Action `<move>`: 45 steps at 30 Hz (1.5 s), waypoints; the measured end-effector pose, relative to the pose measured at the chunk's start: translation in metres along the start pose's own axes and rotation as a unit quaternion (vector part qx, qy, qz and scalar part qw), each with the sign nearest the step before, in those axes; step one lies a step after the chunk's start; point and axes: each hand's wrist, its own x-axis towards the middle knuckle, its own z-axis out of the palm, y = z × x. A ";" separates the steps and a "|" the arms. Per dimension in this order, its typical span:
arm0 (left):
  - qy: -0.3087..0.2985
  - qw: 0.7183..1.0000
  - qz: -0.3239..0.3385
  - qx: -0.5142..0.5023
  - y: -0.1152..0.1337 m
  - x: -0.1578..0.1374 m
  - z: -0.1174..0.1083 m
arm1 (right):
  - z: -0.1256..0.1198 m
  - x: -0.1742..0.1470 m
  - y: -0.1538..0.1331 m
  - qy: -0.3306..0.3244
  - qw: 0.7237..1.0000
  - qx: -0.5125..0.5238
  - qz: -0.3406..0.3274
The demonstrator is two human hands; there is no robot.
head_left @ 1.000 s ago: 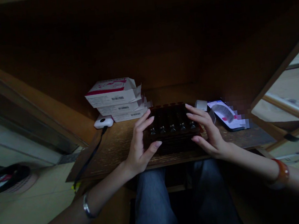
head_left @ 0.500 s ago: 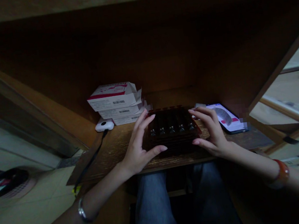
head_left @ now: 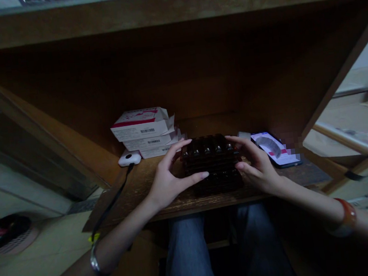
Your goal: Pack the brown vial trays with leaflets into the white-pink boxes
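Where the wooden compartment opens over a worn desktop, a dark ribbed stack stands near the front edge, directly between the fingers; long axis unclear in the gloom. Left hand and right hand about equally near, both grasping its sides, thumbs forward. White boxes behind left; lit phone beyond right hand; small white device farther left. Nothing visible blocks either hand.

Noted three white-and-pink boxes stacked at left rear of wooden board, with flaps loose at right end. Logged white device just beside lowest box, with black cable leading forward. Recorded phone at right, face up, lit. Observed mesh basket on floor, far left.
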 end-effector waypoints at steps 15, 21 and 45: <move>0.018 0.999 -0.006 -0.033 0.004 0.004 0.002 | -0.002 0.004 -0.005 0.018 1.000 0.020 -0.003; 0.036 0.999 0.017 0.006 0.005 0.004 0.001 | 0.000 0.010 -0.029 0.084 0.990 0.080 0.082; -0.034 0.981 0.166 0.095 0.023 0.037 -0.016 | -0.018 0.066 -0.068 -0.047 0.866 0.361 0.341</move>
